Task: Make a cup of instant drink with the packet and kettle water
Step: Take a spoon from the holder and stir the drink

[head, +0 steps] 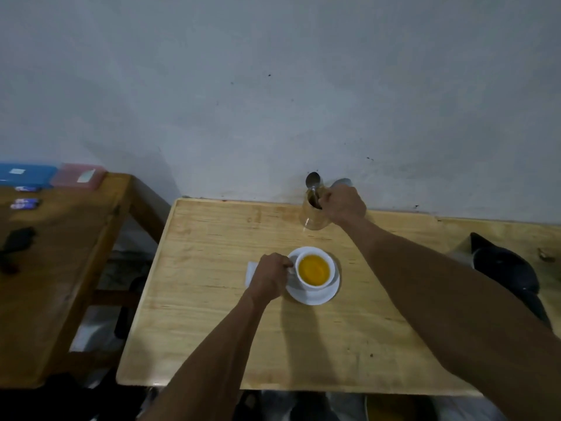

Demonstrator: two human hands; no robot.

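Yellow drink fills our white cup (314,270), which sits on its saucer (315,296) mid-table (212,329), with a white packet (251,270) just left of it. Our left hand (271,276) is curled shut around the cup's handle. Our right hand (344,205) is well beyond the cup at the wall, closed on something at the wooden holder (312,217), likely a spoon (312,181) handle, though we cannot tell for sure. Stirring probably comes next: the spoon must travel back toward us, bowl down, into the cup.

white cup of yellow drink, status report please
Left hand at the white cup handle, cup on white saucer. Right hand at the wooden spoon holder. Nothing in the way.
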